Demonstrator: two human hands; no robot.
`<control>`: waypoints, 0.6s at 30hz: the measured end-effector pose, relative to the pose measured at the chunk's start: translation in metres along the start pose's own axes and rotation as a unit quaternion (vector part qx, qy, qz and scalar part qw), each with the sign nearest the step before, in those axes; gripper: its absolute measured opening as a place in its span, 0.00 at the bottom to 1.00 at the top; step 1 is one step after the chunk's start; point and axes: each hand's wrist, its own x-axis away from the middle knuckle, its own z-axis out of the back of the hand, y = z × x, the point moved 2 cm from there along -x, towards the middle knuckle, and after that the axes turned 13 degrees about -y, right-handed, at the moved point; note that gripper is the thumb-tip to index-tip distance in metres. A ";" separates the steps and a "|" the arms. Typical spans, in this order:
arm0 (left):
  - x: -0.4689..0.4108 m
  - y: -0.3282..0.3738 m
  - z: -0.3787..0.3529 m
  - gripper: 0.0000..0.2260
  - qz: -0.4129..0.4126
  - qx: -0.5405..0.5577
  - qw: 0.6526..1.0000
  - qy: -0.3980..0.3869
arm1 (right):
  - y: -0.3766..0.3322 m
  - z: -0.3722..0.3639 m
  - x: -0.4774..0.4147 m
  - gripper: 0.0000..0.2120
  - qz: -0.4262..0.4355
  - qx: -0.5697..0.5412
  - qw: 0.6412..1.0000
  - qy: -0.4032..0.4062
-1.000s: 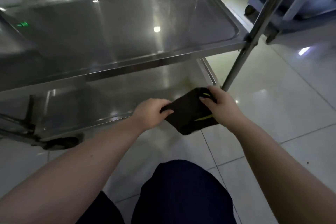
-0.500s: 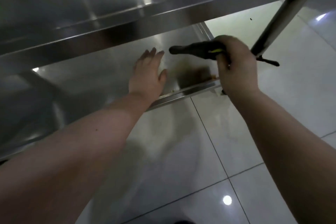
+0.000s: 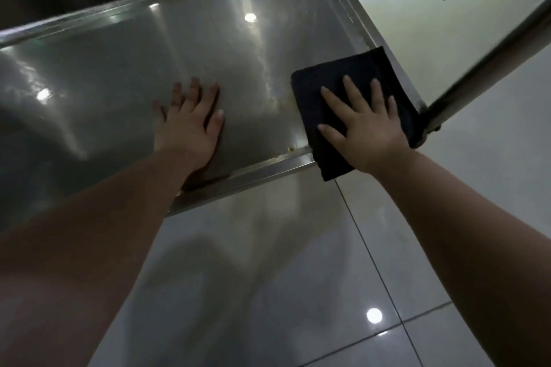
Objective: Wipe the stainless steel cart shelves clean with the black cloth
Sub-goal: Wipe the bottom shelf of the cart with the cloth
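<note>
Stainless steel fills the view: the lower shelf (image 3: 143, 62) of a cart, seen from above. A folded black cloth (image 3: 325, 83) lies flat in the shelf's near right corner, draping over the front rim, next to a yellowish smear (image 3: 275, 91). The right hand (image 3: 362, 125) presses it down with straight, spread fingers, likely ready to wipe. The left hand (image 3: 187, 125) rests flat and empty on bare steel, seemingly bracing the person's lean.

No readable text, labels, nos. anywhere; view dim, blurry, so faint marks possibly missed.
</note>
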 end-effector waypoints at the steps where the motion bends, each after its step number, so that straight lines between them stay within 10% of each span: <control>1: 0.000 0.000 -0.002 0.24 0.001 -0.002 1.000 0.006 | 0.001 -0.006 -0.011 0.31 -0.013 0.029 0.999 -0.017; 12: -0.010 0.000 -0.007 0.25 0.004 -0.005 1.000 0.025 | -0.035 0.025 -0.108 0.32 -0.057 0.005 0.998 0.024; 18: -0.011 -0.006 -0.011 0.27 0.013 0.021 0.999 0.031 | -0.121 -0.001 -0.093 0.31 0.089 0.074 0.993 0.009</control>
